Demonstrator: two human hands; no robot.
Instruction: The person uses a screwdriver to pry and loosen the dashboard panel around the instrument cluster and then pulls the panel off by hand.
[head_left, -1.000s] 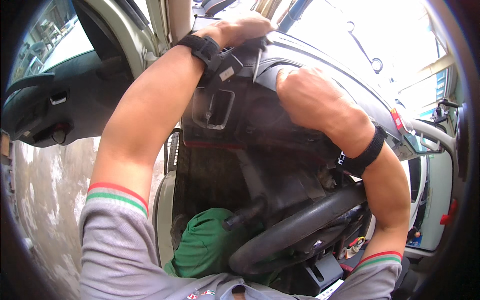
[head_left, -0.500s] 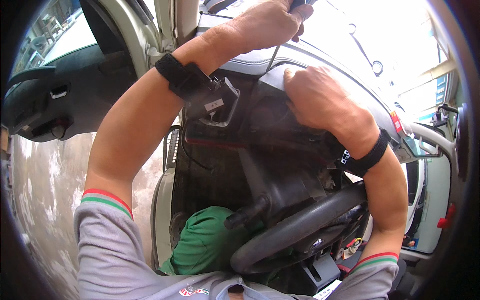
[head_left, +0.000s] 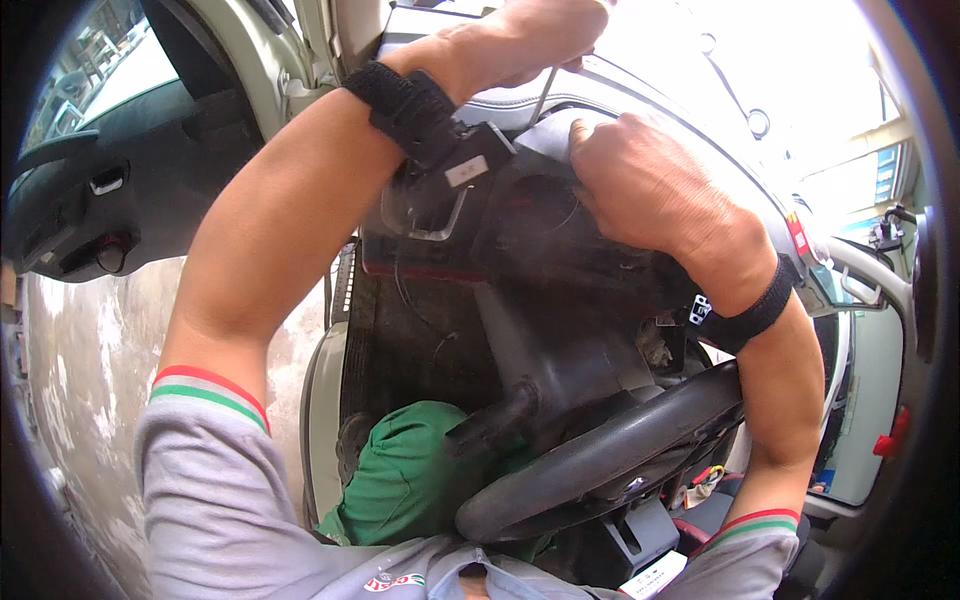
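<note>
My left hand (head_left: pixel 545 40) is closed high over the top of the dashboard (head_left: pixel 640 100), its fingers partly out of frame. A thin-shafted tool (head_left: pixel 543 97), with its grip hidden, slants from under it down to the dash edge; it looks like a screwdriver. My right hand (head_left: pixel 645 180) is curled over the instrument area, its thumb and fingers pressed on a grey trim panel (head_left: pixel 550 138). The fingertips behind the panel are hidden. Below lies the dark opened dash with the steering column (head_left: pixel 560 360).
The black steering wheel (head_left: pixel 600 460) sits low before my green-trousered leg (head_left: pixel 405 470). An open door (head_left: pixel 120 190) stands on the left, beside the door frame. Strapped to my wrists are black bands, the left with a box (head_left: pixel 465 170). The windscreen area glares brightly on the far right.
My left hand and forearm have shifted slightly up and right, and the wrist box has turned. My right hand stays on the trim panel; the view has shifted slightly.
</note>
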